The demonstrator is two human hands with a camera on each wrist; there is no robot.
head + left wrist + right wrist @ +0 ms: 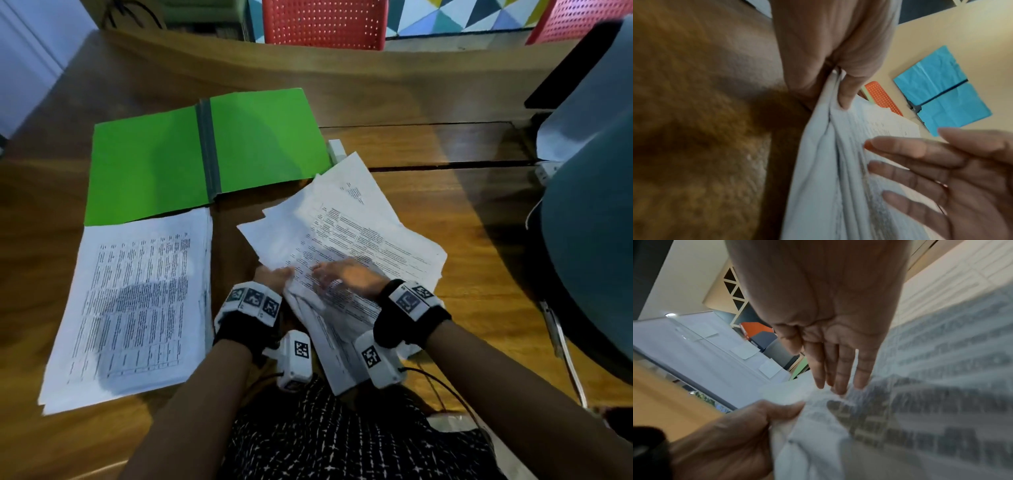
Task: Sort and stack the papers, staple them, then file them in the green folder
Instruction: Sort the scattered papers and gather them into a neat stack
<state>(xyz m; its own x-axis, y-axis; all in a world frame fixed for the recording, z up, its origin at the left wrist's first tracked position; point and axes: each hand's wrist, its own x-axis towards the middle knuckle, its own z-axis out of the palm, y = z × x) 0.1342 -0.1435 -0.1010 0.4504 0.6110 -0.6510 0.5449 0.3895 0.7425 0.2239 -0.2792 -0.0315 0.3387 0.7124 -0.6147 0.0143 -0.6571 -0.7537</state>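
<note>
A loose, fanned pile of printed papers (346, 233) lies on the wooden table to the right of centre. My left hand (274, 275) pinches the pile's near left edge, thumb (846, 95) on top of the sheets (828, 162). My right hand (346, 274) lies flat on the top sheet, fingers (836, 369) straight over the printed page (941, 386). A neat stack of printed papers (137, 301) lies at the left. The green folder (205, 154) lies open beyond it. A white object (335, 149), perhaps the stapler, shows at the folder's right edge.
Red perforated chairs (325, 24) stand behind the table's far edge. A grey-blue chair back (589, 205) rises at the right. A seam (445, 168) runs across the table on the right. My patterned lap (342, 438) is at the near edge.
</note>
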